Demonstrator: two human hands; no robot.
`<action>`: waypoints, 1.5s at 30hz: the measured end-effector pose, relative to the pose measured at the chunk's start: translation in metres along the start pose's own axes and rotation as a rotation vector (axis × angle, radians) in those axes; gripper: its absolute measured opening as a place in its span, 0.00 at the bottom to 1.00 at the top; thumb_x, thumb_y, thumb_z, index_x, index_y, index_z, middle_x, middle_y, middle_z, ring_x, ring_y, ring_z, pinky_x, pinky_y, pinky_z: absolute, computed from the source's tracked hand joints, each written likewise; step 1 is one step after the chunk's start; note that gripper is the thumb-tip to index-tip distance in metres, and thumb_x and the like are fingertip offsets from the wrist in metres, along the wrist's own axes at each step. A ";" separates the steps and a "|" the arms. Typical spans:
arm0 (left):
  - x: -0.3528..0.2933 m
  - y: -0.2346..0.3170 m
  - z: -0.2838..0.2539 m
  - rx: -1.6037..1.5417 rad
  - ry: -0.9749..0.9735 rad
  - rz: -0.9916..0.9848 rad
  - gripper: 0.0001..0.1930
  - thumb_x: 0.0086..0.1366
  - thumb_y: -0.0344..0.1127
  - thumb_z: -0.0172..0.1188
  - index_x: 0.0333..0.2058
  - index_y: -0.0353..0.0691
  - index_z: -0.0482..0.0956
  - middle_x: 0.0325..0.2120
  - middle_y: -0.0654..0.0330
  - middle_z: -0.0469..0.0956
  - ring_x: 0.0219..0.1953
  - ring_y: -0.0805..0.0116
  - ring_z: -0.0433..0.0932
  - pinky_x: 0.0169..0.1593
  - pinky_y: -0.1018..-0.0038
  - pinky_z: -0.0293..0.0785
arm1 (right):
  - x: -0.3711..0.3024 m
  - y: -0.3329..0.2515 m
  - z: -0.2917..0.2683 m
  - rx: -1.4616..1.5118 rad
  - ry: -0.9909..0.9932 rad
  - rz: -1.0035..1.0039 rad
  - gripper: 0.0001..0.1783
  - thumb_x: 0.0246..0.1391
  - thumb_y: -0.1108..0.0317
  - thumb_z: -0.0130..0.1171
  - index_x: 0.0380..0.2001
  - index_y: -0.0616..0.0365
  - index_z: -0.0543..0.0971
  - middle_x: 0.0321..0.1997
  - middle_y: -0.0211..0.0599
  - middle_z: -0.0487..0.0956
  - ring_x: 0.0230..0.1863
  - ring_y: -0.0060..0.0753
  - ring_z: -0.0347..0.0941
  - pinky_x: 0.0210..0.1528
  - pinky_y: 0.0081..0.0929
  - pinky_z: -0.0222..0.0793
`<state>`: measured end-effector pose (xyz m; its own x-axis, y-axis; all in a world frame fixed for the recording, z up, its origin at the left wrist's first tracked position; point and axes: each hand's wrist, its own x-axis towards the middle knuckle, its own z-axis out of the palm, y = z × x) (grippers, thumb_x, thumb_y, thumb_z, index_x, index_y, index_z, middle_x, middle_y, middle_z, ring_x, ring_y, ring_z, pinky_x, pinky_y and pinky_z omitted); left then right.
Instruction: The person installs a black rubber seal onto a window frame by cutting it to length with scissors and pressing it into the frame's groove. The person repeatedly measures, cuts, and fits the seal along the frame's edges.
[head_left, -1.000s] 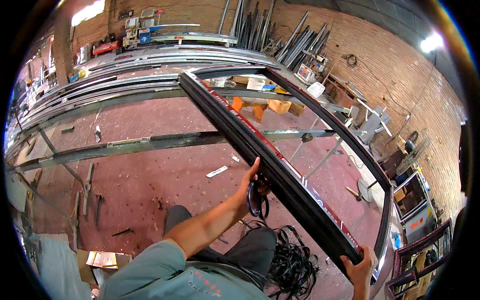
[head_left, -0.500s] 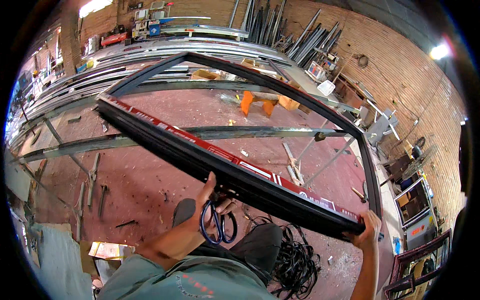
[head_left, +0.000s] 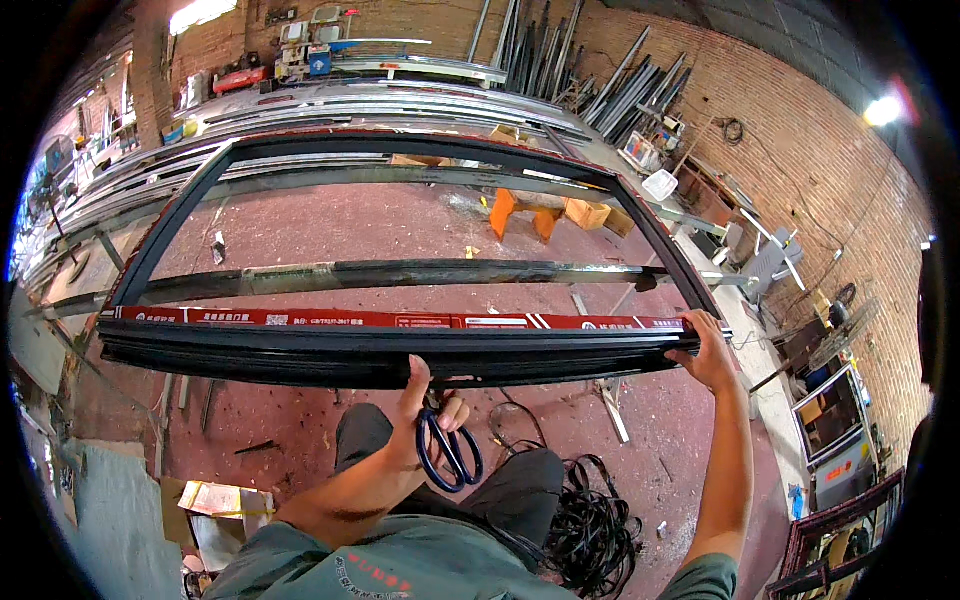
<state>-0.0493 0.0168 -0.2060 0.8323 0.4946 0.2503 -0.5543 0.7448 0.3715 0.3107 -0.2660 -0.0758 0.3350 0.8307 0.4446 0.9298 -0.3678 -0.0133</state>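
Observation:
A large rectangular black frame (head_left: 390, 350), with red printed film along its near bar, lies across the metal supports in front of me. My right hand (head_left: 708, 352) grips its near right corner, fingers over the top edge. Below the middle of the near bar, my left hand (head_left: 418, 412) is closed on scissors (head_left: 424, 452) with dark blue looped handles. Its thumb points up against the bar. The scissor blades are mostly hidden by the hand and the frame.
Metal support rails (head_left: 420, 270) run crosswise under the frame. A tangled heap of black strips (head_left: 595, 525) lies on the floor by my legs. An orange stand (head_left: 502, 212) and cardboard boxes (head_left: 588, 213) sit beyond. Long profiles (head_left: 640, 85) lean on the brick wall.
The black frame has swung from a slant to nearly level across my view, its left end nearer and right end farther. My right hand has moved up with the corner; the left keeps the scissors.

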 end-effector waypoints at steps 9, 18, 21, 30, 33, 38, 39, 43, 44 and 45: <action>-0.020 -0.013 -0.043 0.174 0.038 -0.006 0.23 0.74 0.57 0.51 0.52 0.44 0.75 0.46 0.66 0.80 0.19 0.81 0.66 0.28 0.78 0.61 | -0.046 -0.052 0.059 -0.077 0.540 0.022 0.29 0.55 0.58 0.69 0.56 0.61 0.75 0.60 0.52 0.73 0.63 0.56 0.68 0.66 0.48 0.62; -0.046 -0.087 -0.086 0.494 0.524 -0.393 0.21 0.76 0.55 0.50 0.45 0.41 0.76 0.37 0.57 0.82 0.17 0.78 0.65 0.21 0.79 0.63 | -0.144 -0.279 0.208 1.224 -0.267 0.447 0.17 0.63 0.61 0.64 0.48 0.61 0.80 0.41 0.45 0.85 0.41 0.30 0.82 0.42 0.31 0.76; -0.043 -0.097 -0.075 0.575 0.546 -0.400 0.19 0.76 0.53 0.50 0.42 0.41 0.76 0.34 0.57 0.81 0.19 0.78 0.66 0.24 0.79 0.66 | -0.165 -0.300 0.258 1.573 -0.213 0.592 0.16 0.63 0.64 0.62 0.50 0.60 0.79 0.41 0.38 0.83 0.40 0.27 0.78 0.44 0.28 0.74; -0.052 -0.105 -0.092 0.757 0.368 -0.340 0.18 0.76 0.49 0.52 0.41 0.39 0.77 0.32 0.63 0.80 0.31 0.76 0.74 0.38 0.78 0.72 | -0.161 -0.284 0.239 1.809 -0.318 0.894 0.20 0.56 0.72 0.53 0.53 0.58 0.76 0.38 0.26 0.75 0.34 0.17 0.66 0.34 0.16 0.61; -0.054 -0.108 -0.096 0.724 0.438 -0.345 0.18 0.75 0.49 0.54 0.42 0.37 0.78 0.35 0.61 0.81 0.39 0.72 0.78 0.47 0.73 0.74 | -0.155 -0.286 0.225 1.831 -0.469 0.846 0.19 0.58 0.71 0.55 0.53 0.60 0.76 0.44 0.28 0.78 0.44 0.22 0.73 0.48 0.21 0.68; -0.049 -0.087 -0.103 0.702 0.144 -0.546 0.20 0.74 0.45 0.56 0.56 0.38 0.73 0.43 0.60 0.81 0.47 0.69 0.78 0.54 0.71 0.73 | -0.173 -0.273 0.251 1.795 -0.501 0.874 0.16 0.56 0.72 0.66 0.47 0.63 0.76 0.44 0.34 0.82 0.44 0.24 0.78 0.45 0.24 0.74; -0.045 -0.081 -0.115 0.836 0.058 -0.506 0.20 0.73 0.43 0.57 0.57 0.38 0.72 0.44 0.60 0.81 0.47 0.68 0.79 0.53 0.71 0.74 | -0.176 -0.262 0.248 1.503 -0.442 0.781 0.14 0.55 0.73 0.67 0.44 0.62 0.77 0.42 0.35 0.83 0.43 0.23 0.78 0.40 0.23 0.73; -0.041 -0.024 -0.149 1.580 -0.150 -0.418 0.24 0.67 0.39 0.65 0.59 0.39 0.73 0.49 0.55 0.81 0.51 0.64 0.79 0.55 0.67 0.74 | -0.207 -0.210 0.260 1.065 -0.249 0.952 0.16 0.49 0.69 0.75 0.35 0.62 0.77 0.30 0.31 0.80 0.34 0.20 0.73 0.35 0.23 0.69; -0.045 -0.012 -0.150 1.782 -0.142 -0.444 0.24 0.64 0.37 0.67 0.57 0.38 0.75 0.49 0.52 0.81 0.51 0.59 0.79 0.55 0.67 0.74 | -0.207 -0.204 0.255 0.956 -0.219 0.996 0.21 0.45 0.65 0.78 0.34 0.63 0.77 0.27 0.29 0.77 0.31 0.20 0.70 0.36 0.25 0.69; -0.055 -0.003 -0.159 1.876 -0.139 -0.455 0.23 0.64 0.37 0.67 0.56 0.37 0.76 0.49 0.50 0.80 0.51 0.55 0.79 0.56 0.65 0.74 | -0.207 -0.199 0.250 0.871 -0.236 1.037 0.21 0.45 0.66 0.78 0.35 0.63 0.77 0.27 0.29 0.78 0.31 0.22 0.72 0.35 0.25 0.69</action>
<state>-0.0937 0.0586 -0.3630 0.9387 0.3288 -0.1032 0.2957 -0.6146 0.7313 0.0941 -0.2602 -0.3892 0.8644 0.4217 -0.2738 0.0048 -0.5515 -0.8342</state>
